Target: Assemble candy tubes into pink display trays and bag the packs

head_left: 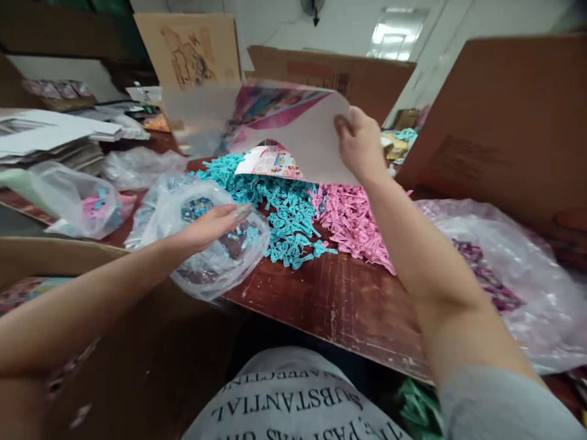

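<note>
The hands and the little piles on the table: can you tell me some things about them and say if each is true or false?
1. The right hand holds up a big printed card. True.
2. The left hand grips a pair of scissors. False: it reaches, fingers out flat, over a clear plastic bag.
3. The blue pieces and the pink pieces lie in heaps side by side on the brown table. True.
4. The pink heap is left of the blue heap. False: pink is on the right.
5. The clear bag under the left hand is full of pink pieces. False: it holds small shiny packets.
</note>
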The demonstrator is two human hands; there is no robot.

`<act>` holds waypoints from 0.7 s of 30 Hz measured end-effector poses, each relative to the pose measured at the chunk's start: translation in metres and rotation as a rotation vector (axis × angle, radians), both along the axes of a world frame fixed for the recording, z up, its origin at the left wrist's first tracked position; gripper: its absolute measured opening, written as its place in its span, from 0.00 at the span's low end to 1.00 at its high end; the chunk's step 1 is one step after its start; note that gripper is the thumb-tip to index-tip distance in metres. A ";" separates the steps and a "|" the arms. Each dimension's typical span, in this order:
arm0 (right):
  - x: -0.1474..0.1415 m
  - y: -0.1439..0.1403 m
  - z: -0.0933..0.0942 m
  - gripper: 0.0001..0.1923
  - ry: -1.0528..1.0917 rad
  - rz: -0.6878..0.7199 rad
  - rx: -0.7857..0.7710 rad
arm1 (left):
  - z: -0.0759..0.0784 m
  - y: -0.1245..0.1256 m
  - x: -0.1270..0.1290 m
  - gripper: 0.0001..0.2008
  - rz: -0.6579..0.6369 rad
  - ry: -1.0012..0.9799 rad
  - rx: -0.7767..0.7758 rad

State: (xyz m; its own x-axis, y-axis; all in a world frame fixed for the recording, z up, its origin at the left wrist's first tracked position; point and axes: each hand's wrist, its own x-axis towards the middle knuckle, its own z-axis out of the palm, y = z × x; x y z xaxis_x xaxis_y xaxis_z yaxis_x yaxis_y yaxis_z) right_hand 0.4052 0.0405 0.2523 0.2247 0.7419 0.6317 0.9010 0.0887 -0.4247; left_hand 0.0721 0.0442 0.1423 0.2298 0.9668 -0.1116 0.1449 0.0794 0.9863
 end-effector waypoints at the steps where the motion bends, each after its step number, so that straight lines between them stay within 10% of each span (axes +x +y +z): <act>1: 0.011 -0.026 0.002 0.16 0.095 0.062 0.015 | -0.002 0.007 0.029 0.17 -0.012 -0.054 -0.022; 7: 0.082 -0.185 -0.039 0.21 0.582 0.153 -0.400 | 0.024 0.022 0.155 0.18 0.083 -0.970 0.099; 11: 0.122 -0.242 -0.035 0.47 0.067 -0.236 0.002 | 0.028 -0.022 0.206 0.17 0.004 -0.959 0.146; 15: 0.139 -0.249 0.016 0.51 -0.525 -0.322 0.185 | 0.025 -0.091 0.244 0.15 -0.183 -0.802 0.243; 21: 0.134 -0.197 0.029 0.29 -0.400 -0.319 0.018 | 0.010 -0.122 0.249 0.20 -0.059 -0.542 0.391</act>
State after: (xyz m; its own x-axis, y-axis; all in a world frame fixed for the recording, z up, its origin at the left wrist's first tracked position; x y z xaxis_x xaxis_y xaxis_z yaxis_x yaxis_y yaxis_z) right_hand 0.5395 -0.1565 0.2815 0.1762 0.6644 0.7264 0.9762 -0.2129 -0.0420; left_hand 0.3211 -0.0776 0.1518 0.2089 0.8966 0.3903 -0.3856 -0.2913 0.8755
